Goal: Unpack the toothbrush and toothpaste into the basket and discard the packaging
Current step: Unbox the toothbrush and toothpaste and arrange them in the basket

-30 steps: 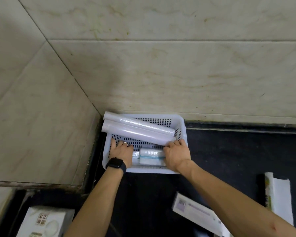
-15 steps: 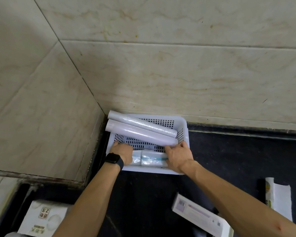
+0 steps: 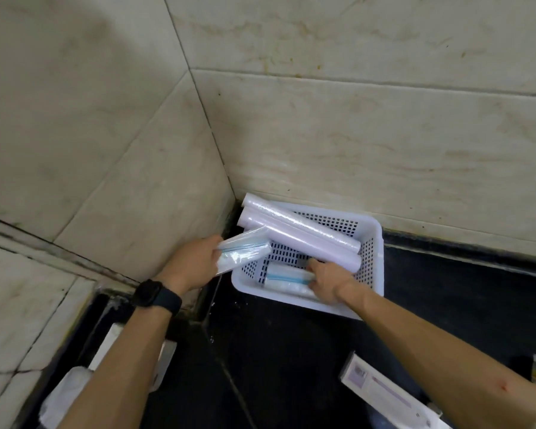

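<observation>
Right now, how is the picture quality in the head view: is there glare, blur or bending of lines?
Head view: wide-angle bending curves the tile joints; glare streaks run along the two wrapped rolls in the basket; the clear bag in the left hand looks soft from motion blur; the right hand is sharper; the black counter is dark, hiding detail.
</observation>
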`<state>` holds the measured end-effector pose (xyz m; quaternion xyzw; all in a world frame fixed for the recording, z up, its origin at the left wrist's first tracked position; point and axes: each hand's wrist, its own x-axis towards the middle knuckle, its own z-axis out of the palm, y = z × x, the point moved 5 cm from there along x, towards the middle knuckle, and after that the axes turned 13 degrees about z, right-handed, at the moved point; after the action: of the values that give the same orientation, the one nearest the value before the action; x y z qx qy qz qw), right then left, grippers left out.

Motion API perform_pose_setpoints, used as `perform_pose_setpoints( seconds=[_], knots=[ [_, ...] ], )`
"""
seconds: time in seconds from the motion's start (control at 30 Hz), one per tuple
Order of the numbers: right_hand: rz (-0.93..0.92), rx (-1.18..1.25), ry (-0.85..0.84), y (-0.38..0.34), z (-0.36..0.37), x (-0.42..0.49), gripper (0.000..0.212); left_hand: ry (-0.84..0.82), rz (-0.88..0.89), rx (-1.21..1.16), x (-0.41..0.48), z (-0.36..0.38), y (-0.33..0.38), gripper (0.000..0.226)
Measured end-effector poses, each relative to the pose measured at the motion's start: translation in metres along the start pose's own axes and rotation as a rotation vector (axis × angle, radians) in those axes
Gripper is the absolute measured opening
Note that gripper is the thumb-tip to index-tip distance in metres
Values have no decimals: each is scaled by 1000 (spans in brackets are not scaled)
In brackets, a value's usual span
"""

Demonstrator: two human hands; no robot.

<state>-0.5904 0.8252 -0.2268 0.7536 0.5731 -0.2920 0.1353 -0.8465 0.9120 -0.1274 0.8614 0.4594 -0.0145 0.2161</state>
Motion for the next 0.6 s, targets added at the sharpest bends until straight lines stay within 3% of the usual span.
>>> perform_pose_setpoints(
  seconds=[0.17,0.43,0.5,0.6],
  knots=[
    [-16,-20,12,-25,3,8,31,22,1,-95,-6,4,14,5],
    [-33,223,50,4,-3,-22,52,-107,78,-90,18,30,42,5],
    [-35,224,159,29,-7,-41,43,-142,82,-69,28,39,51,7],
    [28,141,466,68,-10,-72,38,-220,103,-8,45,54,70,10]
  ],
)
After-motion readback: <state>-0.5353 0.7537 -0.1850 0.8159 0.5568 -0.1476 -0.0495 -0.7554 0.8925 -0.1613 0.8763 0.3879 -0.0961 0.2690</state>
